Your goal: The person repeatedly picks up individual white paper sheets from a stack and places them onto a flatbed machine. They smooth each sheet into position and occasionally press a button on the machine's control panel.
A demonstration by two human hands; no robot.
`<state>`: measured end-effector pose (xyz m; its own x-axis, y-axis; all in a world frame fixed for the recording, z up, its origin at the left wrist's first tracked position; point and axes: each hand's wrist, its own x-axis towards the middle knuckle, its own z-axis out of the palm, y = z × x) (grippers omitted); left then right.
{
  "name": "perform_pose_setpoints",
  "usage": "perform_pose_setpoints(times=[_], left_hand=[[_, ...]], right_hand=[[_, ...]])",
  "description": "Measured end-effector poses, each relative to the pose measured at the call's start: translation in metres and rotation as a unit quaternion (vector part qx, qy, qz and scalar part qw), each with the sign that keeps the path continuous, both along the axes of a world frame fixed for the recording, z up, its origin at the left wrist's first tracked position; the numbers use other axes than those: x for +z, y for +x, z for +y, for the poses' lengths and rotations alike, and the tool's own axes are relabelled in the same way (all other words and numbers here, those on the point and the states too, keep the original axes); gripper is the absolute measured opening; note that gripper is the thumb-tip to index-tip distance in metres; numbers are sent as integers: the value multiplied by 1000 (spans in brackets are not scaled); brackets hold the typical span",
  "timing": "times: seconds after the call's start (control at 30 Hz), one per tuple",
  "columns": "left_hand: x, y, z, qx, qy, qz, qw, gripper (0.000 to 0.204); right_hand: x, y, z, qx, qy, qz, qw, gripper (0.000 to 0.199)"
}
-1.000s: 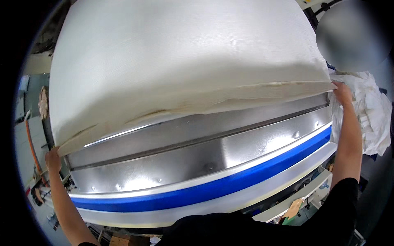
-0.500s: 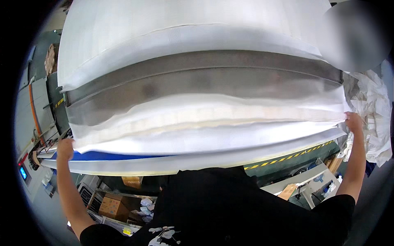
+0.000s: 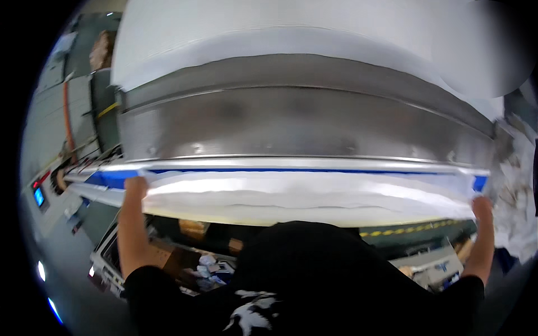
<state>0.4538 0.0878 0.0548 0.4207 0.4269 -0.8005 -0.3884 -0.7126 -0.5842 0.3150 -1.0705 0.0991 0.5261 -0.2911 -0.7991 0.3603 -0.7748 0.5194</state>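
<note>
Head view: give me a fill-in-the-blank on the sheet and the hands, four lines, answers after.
1. The left hand and the right hand grip opposite ends of a folded ____ sheet.
2. The sheet's held edge hangs in front of a curved ____ machine panel.
3. A ____ stripe runs along the panel's lower edge.
4. The person's sleeves are ____.

Missing words: white; metal; blue; black

A wide machine bed of curved brushed metal [image 3: 302,123] with a blue front strip [image 3: 112,178] spans the space between the left hand [image 3: 136,187] and right hand [image 3: 482,206], bearing a white sheet [image 3: 302,199] along its near edge between them.
</note>
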Motion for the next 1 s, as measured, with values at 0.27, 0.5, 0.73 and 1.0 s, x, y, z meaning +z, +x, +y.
perform_pose_setpoints(times=[0.27, 0.5, 0.73, 1.0], left_hand=[[26, 8, 20, 108, 43, -380, 918, 27], [15, -34, 9, 127, -162, -471, 858, 44], [44, -45, -100, 107, -262, -560, 779, 40], [2, -129, -129, 329, -411, -569, 632, 29]], right_hand=[[-6, -14, -2, -140, 94, -26, 985, 23], [-21, 65, 107, -204, 97, 148, 963, 50], [-25, 93, 169, -195, 207, 7, 959, 52], [-21, 11, 263, -297, 310, -271, 862, 29]])
